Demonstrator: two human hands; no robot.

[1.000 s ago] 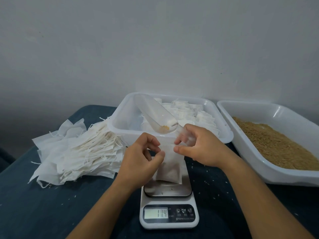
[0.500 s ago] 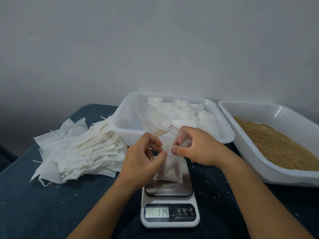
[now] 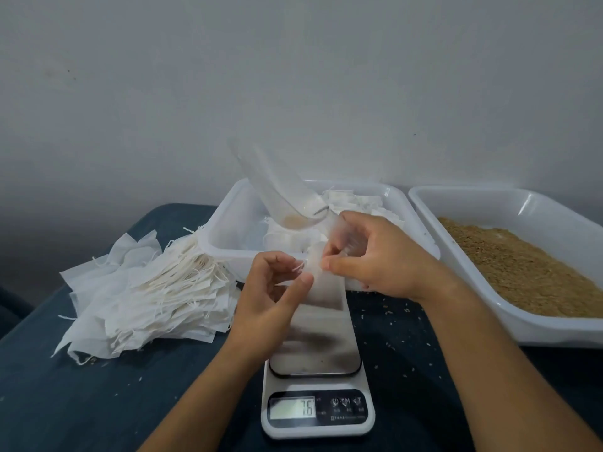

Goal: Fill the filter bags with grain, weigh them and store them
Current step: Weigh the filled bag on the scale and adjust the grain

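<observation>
A white filter bag (image 3: pixel 324 288) with grain in it hangs just above the steel plate of the kitchen scale (image 3: pixel 316 380), whose display reads 76. My left hand (image 3: pixel 274 298) pinches the bag's top edge on the left. My right hand (image 3: pixel 375 256) pinches the same edge on the right and also holds the handle of a clear plastic scoop (image 3: pixel 277 190). The scoop points up and to the left, with a few grains at its base.
A pile of empty filter bags (image 3: pixel 146 288) with strings lies at the left on the dark blue table (image 3: pixel 98 402). Behind the scale stands a white tub (image 3: pixel 222 236) holding filled bags. A white tray of brown grain (image 3: pixel 522 269) sits at the right. Loose grains dot the table.
Both hands have lifted the bag up off the scale plate, and the reading has dropped from 114 to 76. The scoop has swung more upright.
</observation>
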